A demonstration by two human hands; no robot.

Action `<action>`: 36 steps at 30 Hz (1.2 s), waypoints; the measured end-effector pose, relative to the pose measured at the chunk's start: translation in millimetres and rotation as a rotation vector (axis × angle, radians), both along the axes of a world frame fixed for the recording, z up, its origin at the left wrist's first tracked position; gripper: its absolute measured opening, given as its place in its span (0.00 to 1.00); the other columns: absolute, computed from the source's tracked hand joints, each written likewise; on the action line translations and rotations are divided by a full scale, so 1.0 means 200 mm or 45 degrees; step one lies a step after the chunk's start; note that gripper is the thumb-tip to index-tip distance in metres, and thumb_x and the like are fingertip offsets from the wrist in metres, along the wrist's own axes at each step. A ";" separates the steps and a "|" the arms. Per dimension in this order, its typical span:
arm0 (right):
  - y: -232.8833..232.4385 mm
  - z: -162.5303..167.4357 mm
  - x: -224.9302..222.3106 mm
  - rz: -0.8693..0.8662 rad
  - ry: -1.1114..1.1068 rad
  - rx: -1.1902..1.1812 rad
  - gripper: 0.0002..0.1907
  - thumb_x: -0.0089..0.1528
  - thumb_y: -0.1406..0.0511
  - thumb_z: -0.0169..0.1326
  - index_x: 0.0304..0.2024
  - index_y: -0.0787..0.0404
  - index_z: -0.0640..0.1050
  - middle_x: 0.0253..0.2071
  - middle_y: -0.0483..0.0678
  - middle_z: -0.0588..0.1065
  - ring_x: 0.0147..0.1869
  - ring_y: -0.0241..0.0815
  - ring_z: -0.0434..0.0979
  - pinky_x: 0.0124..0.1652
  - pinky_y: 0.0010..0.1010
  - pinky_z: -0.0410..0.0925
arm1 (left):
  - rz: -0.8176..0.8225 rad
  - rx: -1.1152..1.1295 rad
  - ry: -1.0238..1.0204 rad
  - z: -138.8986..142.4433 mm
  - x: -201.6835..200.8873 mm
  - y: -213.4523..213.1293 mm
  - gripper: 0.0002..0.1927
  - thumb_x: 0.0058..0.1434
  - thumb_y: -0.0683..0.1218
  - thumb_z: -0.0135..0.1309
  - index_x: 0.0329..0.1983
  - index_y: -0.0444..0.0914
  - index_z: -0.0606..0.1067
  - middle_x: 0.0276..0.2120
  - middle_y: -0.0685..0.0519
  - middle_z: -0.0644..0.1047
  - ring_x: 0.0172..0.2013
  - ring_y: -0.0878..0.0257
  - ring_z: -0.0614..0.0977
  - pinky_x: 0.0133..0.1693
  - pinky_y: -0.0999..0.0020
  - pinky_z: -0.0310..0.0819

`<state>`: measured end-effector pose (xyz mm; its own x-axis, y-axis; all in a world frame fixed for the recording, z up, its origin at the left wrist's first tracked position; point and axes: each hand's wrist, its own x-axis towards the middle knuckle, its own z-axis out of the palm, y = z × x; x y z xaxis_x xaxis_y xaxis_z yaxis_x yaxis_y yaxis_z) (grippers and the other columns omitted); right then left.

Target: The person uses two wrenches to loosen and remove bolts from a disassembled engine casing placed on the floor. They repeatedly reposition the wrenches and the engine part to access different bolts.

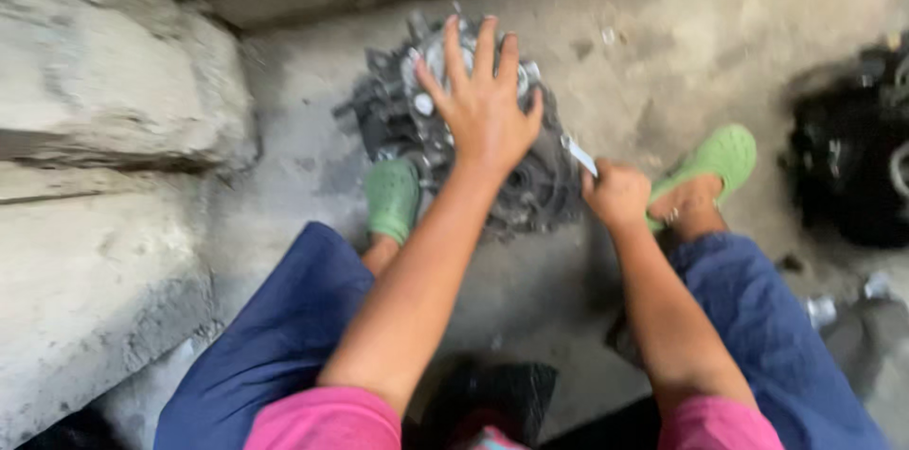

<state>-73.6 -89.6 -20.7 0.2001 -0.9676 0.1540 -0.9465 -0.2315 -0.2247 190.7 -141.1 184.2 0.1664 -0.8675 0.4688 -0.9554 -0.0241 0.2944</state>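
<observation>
Engine (473,147) under splayed left hand (483,109); right hand (615,193) fisted around wrench (579,155).

Concrete floor (682,43), grey, stained. Rough stone ledge (95,109) along the left side, stepped. Green clogs: one (392,196) left of centre, other (721,157) to the right. Blue trousers (284,336), pink sleeves (327,420). Second dark machine part (847,166) at right edge, blurred. Small metal piece (822,310) near it.
</observation>
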 end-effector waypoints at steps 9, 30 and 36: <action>-0.06 -0.03 -0.07 -0.126 -0.165 0.262 0.19 0.65 0.49 0.53 0.32 0.56 0.80 0.28 0.58 0.78 0.34 0.64 0.79 0.37 0.55 0.71 | 0.313 0.222 0.221 0.03 -0.03 -0.03 0.58 0.34 0.73 0.72 0.69 0.47 0.70 0.66 0.37 0.67 0.62 0.22 0.65 0.50 0.34 0.73; 0.36 -0.03 0.17 -0.749 -0.945 0.573 0.26 0.70 0.50 0.50 0.29 0.63 0.78 0.19 0.48 0.72 0.26 0.45 0.75 0.30 0.42 0.68 | 0.088 0.532 0.223 -0.04 0.20 -0.11 0.64 0.33 0.75 0.74 0.71 0.51 0.62 0.69 0.46 0.62 0.66 0.29 0.61 0.53 0.39 0.72; 0.31 -0.16 0.45 -1.830 -2.244 0.646 0.18 0.64 0.49 0.56 0.30 0.52 0.75 0.24 0.40 0.68 0.30 0.36 0.70 0.35 0.40 0.72 | -0.016 0.751 0.096 0.05 0.17 -0.29 0.67 0.28 0.73 0.75 0.71 0.49 0.60 0.70 0.45 0.59 0.64 0.34 0.61 0.52 0.32 0.64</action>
<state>15.7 -26.8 -52.8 -0.4051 -0.3165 -0.8577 0.7107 0.4812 -0.5132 224.1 -198.6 193.6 0.1684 -0.9800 -0.1058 -0.9337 -0.1930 0.3015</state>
